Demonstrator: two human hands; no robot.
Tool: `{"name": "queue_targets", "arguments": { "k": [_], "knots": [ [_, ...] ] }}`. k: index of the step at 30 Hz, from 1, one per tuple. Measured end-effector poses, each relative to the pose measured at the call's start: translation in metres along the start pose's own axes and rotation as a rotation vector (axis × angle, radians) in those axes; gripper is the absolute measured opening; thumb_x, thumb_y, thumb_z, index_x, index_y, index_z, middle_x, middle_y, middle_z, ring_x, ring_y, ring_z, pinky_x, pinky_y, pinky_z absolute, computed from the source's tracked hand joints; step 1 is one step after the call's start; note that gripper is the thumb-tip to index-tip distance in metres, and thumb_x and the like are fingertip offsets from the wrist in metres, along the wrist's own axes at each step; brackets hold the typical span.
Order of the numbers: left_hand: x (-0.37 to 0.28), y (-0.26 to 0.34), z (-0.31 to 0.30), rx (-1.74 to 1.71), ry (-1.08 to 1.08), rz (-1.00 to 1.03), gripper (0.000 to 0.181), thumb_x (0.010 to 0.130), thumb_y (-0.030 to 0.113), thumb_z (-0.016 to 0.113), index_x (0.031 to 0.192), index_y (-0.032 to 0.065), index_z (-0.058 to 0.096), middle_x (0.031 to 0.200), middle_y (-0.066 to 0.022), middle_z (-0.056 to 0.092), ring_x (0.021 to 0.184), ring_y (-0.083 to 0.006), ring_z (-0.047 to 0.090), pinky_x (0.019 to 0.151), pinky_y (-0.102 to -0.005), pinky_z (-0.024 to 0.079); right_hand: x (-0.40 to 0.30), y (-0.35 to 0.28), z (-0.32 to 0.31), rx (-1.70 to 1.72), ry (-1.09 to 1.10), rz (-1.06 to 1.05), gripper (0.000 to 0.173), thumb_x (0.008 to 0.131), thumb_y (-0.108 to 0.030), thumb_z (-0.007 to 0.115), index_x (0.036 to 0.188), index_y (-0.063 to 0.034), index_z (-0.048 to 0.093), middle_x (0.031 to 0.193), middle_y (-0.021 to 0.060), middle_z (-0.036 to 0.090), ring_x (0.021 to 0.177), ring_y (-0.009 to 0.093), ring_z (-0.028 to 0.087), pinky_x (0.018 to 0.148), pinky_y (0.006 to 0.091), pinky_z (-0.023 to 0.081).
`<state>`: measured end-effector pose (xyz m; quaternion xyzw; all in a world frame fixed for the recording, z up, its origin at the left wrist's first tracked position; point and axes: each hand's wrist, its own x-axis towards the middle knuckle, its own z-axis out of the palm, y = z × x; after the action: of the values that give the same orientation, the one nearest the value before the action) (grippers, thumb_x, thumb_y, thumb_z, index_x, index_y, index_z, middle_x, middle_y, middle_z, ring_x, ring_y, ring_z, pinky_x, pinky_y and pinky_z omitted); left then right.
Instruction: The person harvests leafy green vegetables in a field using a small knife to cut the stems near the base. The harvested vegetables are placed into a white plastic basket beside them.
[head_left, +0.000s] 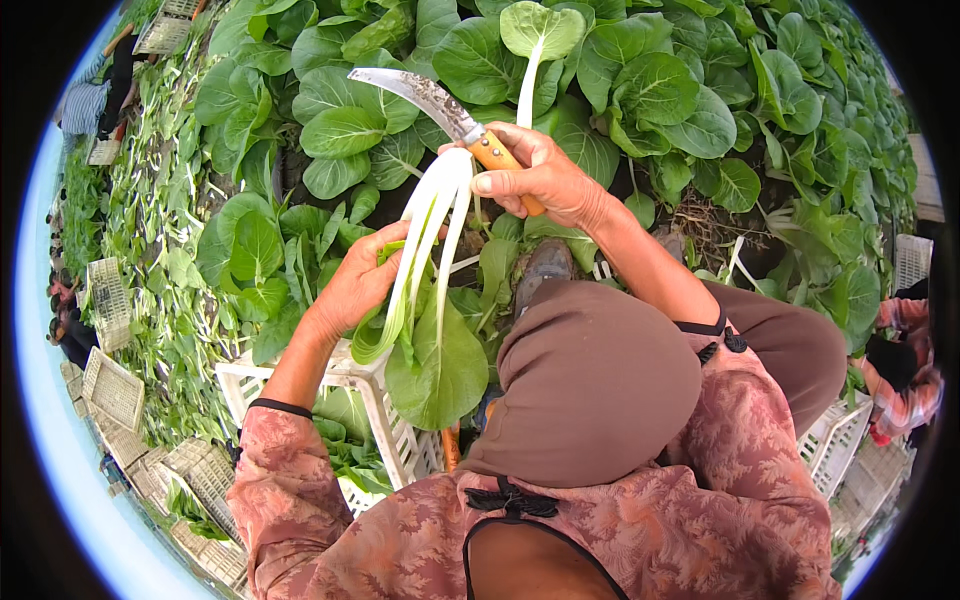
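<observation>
A bok choy head (429, 225) hangs before me, its pale base up and its green leaves down. My left hand (356, 279) is closed around its stalks from the left. My right hand (551, 178) grips a small sickle knife (431, 103) by its wooden handle, the dirt-stained curved blade pointing up and left. The right thumb and fingertips are at the bok choy's white base. Just behind that hand, a single leaf on a white stalk (529, 82) stands upright; whether the fingers hold it cannot be told.
Growing bok choy (660, 97) fills the ground ahead. A white plastic crate (375, 397) with greens inside stands at my left knee. My shoe (546, 264) is among the plants. Cut leaves (176, 315), more crates (111, 304) and a person (86, 105) are farther left; another person (904, 360) is at right.
</observation>
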<state>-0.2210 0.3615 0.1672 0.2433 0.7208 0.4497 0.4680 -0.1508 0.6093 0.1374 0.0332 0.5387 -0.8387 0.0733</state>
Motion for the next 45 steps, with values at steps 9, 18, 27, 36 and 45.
{"name": "queue_targets", "arguments": {
  "k": [9,18,27,36,45],
  "knots": [
    [-0.047,0.051,-0.006,-0.697,0.154,0.271,0.081,0.091,0.068,0.039,0.131,-0.0021,0.043,0.114,-0.0181,0.060,0.101,-0.0311,0.064,0.085,-0.0463,0.055,0.009,-0.103,0.080,-0.290,0.066,-0.083,0.031,0.079,-0.014,0.075,0.100,-0.0012,0.057,0.071,0.0018,0.058,0.044,0.005,0.045,0.037,0.0217,0.033],
    [-0.102,0.065,-0.014,-0.605,0.151,0.320,0.058,0.082,0.017,0.061,0.134,-0.0025,0.043,0.075,-0.0020,0.048,0.060,-0.0139,0.056,0.054,-0.0294,0.049,-0.006,-0.149,0.144,-1.116,0.183,-0.497,0.019,0.076,-0.017,0.063,0.085,-0.0009,0.057,0.063,0.0047,0.050,0.059,0.012,0.046,0.057,0.0317,0.042],
    [-0.179,0.024,-0.041,-0.898,0.195,0.700,0.056,0.071,0.024,0.072,0.121,0.0058,0.054,0.115,-0.0117,0.055,0.088,-0.0205,0.055,0.073,-0.0363,0.052,-0.153,-0.203,0.165,-1.186,0.388,-0.456,0.026,0.086,-0.025,0.067,0.074,-0.0050,0.057,0.061,-0.0029,0.047,0.056,0.005,0.044,0.049,0.0250,0.037],
    [-0.233,0.018,-0.057,-1.005,0.283,0.940,0.047,0.075,0.018,0.069,0.118,0.0051,0.054,0.116,-0.0135,0.058,0.106,-0.0271,0.055,0.104,-0.0485,0.038,-0.330,-0.205,0.149,-0.653,0.786,-0.354,0.028,0.095,-0.026,0.060,0.113,-0.0057,0.057,0.079,-0.0032,0.053,0.045,0.000,0.036,0.038,0.0144,0.027],
    [-0.277,0.043,-0.080,-0.396,0.875,0.825,0.024,0.083,0.008,0.070,0.098,0.0016,0.053,0.069,-0.0021,0.053,0.053,-0.0093,0.046,0.049,-0.0257,0.039,-0.280,-0.214,0.097,-0.969,0.671,-0.159,0.042,0.096,-0.050,0.051,0.106,-0.0107,0.060,0.068,-0.0066,0.048,0.045,0.001,0.037,0.039,0.0166,0.030]
  ]
}}
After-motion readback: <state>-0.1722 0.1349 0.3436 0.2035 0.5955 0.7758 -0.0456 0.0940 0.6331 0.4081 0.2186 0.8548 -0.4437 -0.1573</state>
